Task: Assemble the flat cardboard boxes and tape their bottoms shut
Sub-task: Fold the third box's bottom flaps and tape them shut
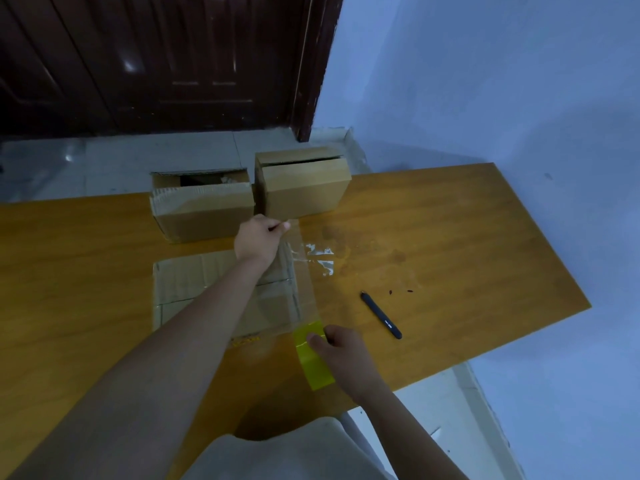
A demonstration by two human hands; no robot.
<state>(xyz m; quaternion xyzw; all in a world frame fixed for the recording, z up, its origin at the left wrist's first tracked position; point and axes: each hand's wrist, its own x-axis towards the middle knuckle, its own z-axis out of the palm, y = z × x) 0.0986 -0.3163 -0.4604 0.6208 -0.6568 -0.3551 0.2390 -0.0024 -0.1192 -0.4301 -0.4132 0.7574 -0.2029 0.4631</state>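
Note:
A cardboard box [194, 289] lies on the wooden table [450, 244] in front of me with its flaps folded shut on top. My left hand [258, 240] pinches the free end of a clear tape strip [306, 282] just past the box's far edge. My right hand [341, 351] grips the yellow tape roll [313, 362] near the table's front edge. The strip stretches between the two hands along the box's right side. Two assembled boxes stand at the table's far edge: a left box [204, 213] and a right box [304, 188].
A black pen-shaped tool [381, 315] lies on the table right of the tape roll. Scraps of clear tape [320, 258] are stuck to the tabletop right of the strip. A dark door [156, 64] and a blue wall stand behind the table.

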